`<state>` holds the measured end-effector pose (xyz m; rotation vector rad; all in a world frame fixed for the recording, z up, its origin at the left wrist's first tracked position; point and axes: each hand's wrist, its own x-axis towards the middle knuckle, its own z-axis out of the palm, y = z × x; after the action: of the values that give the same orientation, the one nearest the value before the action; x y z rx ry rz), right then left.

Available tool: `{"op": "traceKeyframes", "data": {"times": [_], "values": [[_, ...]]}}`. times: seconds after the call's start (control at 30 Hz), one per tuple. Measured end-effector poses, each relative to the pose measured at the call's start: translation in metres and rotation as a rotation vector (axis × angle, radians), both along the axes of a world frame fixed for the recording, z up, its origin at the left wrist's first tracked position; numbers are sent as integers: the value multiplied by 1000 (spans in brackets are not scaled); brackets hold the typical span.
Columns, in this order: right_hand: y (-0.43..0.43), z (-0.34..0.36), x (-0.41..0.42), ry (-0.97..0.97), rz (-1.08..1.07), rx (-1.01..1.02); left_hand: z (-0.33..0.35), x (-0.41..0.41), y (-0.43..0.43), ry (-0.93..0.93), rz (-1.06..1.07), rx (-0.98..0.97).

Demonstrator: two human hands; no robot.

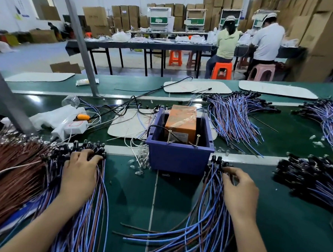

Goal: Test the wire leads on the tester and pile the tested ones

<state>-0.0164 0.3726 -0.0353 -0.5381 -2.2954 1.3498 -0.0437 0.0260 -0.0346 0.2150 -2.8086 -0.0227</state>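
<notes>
Green worktop (pixel 134 198) carries a wide pile of brown and blue wire leads (pixel 22 175) at near left and a looser bundle of blue and brown leads (pixel 205 216) at near centre-right, black plug ends pointing away. Between the two stands a blue bin (pixel 179 157) with an orange box (pixel 181 121) inside, the bundle's plug ends just beside the bin's right corner. Left hand (pixel 80 173) lies on the pile's plug ends with fingers bent, grip not clear; right hand (pixel 240 190) curls its fingers round a few plug ends at the top of the bundle.
</notes>
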Motion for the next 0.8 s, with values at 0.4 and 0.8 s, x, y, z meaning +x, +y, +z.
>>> {"op": "traceKeyframes", "data": {"times": [0.4, 0.8], "values": [[-49, 13, 18, 11, 257, -120, -1, -31, 7, -3, -3, -98], [-87, 21, 39, -193, 467, -655, 30, -19, 37, 86, -173, 136]]}}
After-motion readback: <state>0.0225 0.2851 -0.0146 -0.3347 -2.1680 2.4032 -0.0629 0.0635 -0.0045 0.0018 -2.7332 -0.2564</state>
